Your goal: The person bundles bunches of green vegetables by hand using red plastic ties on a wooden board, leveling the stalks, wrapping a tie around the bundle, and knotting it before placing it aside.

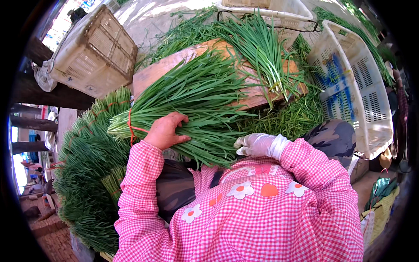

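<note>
A big bunch of garlic chives (196, 96) lies tilted across the near edge of a wooden board (150, 78) and over my lap. A red tie circles its pale cut ends at the left. My bare left hand (168, 130) is closed over the near side of the bunch just right of the tie, thumb apart from the bent fingers. At the near leaf tips is my right hand (259, 145) in a whitish glove, its fingers loosely stretched toward the leaves with nothing visible in them. Farther back on the board rests a smaller pile of loose chives (262, 52).
Tied bunches (87, 174) are stacked at my left. A dirty white crate (94, 54) stands tilted at the back left, another crate (355, 87) at the right, and a white basket (279, 15) behind the board. Leaf scraps (290, 120) cover the ground around the board.
</note>
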Available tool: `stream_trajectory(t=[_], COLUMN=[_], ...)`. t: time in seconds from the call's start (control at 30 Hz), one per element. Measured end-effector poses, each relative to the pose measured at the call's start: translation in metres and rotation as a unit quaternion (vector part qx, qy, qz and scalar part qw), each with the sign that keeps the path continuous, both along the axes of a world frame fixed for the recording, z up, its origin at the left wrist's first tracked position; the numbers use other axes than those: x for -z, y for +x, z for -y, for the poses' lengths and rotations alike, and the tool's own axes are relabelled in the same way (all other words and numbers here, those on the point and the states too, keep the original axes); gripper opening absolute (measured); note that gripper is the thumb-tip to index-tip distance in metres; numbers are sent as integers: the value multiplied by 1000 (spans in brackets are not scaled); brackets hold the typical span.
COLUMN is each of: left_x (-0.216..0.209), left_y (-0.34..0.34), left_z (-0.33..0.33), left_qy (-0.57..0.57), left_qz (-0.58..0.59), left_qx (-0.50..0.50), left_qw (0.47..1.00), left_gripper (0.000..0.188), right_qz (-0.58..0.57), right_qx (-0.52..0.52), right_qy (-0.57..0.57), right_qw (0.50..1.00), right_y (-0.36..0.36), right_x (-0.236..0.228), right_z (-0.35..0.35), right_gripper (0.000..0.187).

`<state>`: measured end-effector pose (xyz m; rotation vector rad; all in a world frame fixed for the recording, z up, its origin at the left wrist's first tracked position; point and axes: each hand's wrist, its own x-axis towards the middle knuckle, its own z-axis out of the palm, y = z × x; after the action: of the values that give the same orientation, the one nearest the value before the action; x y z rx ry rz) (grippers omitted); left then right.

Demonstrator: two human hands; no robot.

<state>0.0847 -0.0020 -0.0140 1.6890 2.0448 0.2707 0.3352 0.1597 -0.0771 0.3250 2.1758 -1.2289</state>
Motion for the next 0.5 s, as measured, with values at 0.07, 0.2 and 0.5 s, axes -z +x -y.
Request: stream_trajectory(t=[0.07, 0.2, 0.5], left_x=[1, 2, 4], left_y=[0, -1, -4], left_z=[2, 0, 0], left_qy=[3, -5, -9], left_qz=[6, 8, -5], left_qx=[2, 2, 14], left_qw=[1000, 1000, 1000], left_gripper=[51, 52, 51], right_qz=[30, -39, -114], right_qx=[14, 169, 288], right_qy=[50, 16, 15], right_qw=[998, 985, 951], right_y=[12, 27, -30], right_x=[-4, 1, -1], right_z=[-19, -35, -8], right_gripper=[37, 29, 39])
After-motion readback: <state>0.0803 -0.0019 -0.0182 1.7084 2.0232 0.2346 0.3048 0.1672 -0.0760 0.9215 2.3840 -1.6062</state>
